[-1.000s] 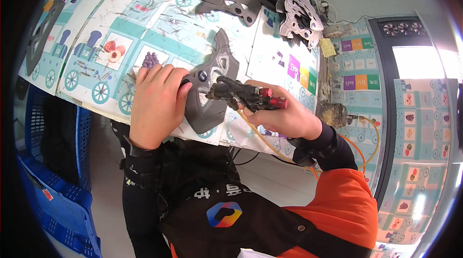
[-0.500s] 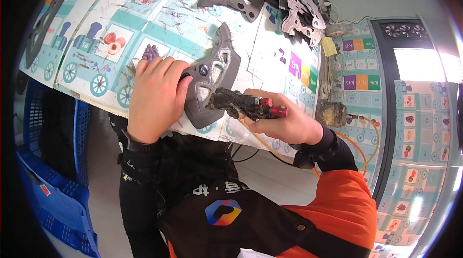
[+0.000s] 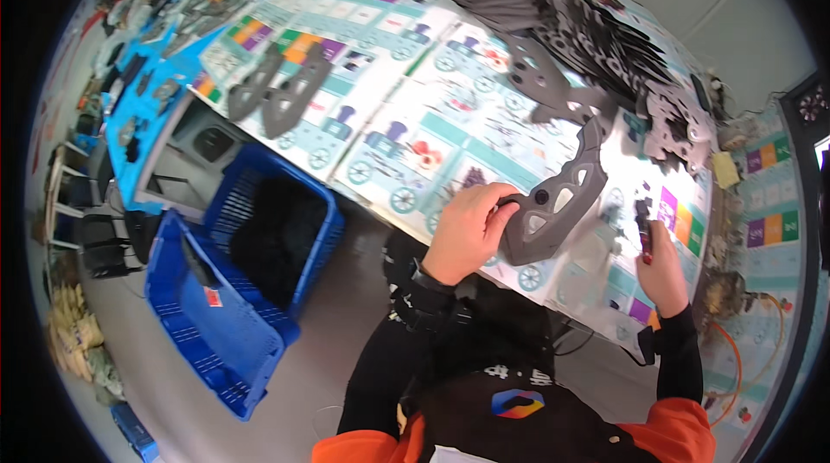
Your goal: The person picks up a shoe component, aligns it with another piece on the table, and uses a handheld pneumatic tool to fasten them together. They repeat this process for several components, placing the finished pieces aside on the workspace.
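Observation:
My left hand grips one end of a curved dark grey panel with several cutouts, its thumb on top and its fingers at the edge. The panel is held over the table's near edge. To its right, my right hand is closed around a black hand tool with red ends. The tool points toward the far side of the table, apart from the panel. Part of its body is hidden by my fingers.
Many similar dark panels are piled at the far right, beside lighter grey ones. Two more panels lie on the table at left. Blue plastic baskets stand on the floor. An orange hose hangs at right.
The tool has moved off the panel, away to the right with my right hand. My left hand still holds the panel. The view has turned left, showing more table and baskets.

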`<state>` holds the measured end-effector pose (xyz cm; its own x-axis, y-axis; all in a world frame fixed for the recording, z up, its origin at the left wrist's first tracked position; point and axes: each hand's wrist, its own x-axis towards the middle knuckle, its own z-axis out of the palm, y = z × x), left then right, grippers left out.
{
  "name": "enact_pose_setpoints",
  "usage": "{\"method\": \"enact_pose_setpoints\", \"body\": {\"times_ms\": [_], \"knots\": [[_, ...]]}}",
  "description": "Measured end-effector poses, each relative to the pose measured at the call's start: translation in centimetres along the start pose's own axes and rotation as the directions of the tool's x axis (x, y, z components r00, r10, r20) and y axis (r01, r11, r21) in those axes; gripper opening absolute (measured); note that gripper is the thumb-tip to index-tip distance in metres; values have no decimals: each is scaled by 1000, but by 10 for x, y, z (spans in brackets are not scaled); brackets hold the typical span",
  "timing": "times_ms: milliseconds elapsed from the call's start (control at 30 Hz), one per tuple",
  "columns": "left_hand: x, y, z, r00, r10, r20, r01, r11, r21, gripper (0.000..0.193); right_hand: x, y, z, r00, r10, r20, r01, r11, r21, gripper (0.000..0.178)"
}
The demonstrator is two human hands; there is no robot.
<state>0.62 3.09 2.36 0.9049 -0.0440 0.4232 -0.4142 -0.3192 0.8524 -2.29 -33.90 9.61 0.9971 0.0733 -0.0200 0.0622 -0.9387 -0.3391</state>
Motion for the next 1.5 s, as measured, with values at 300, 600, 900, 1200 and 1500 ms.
{"method": "enact_pose_setpoints", "body": {"times_ms": [300, 600, 900, 1200, 1500], "knots": [[76, -37, -180, 963, -217, -161, 266, 871, 413, 26, -27, 79, 47, 927, 173, -333, -181, 983, 6, 68], [125, -141, -286, 958, -230, -174, 281, 611, 740, 33, -36, 65, 42, 937, 134, -324, -112, 990, 86, 73], [187, -106, -190, 981, -151, -124, 192, 628, 754, 38, -76, -5, 48, 778, 134, -613, -47, 987, 157, 45], [277, -124, 66, 864, -412, 289, 66, 663, 746, 85, -80, 12, 65, 723, 74, -687, 43, 988, 151, 30], [239, -81, 74, 950, -288, -119, 311, 899, 309, 28, -94, 21, 75, 769, 88, -633, 33, 984, 176, 29]]}}
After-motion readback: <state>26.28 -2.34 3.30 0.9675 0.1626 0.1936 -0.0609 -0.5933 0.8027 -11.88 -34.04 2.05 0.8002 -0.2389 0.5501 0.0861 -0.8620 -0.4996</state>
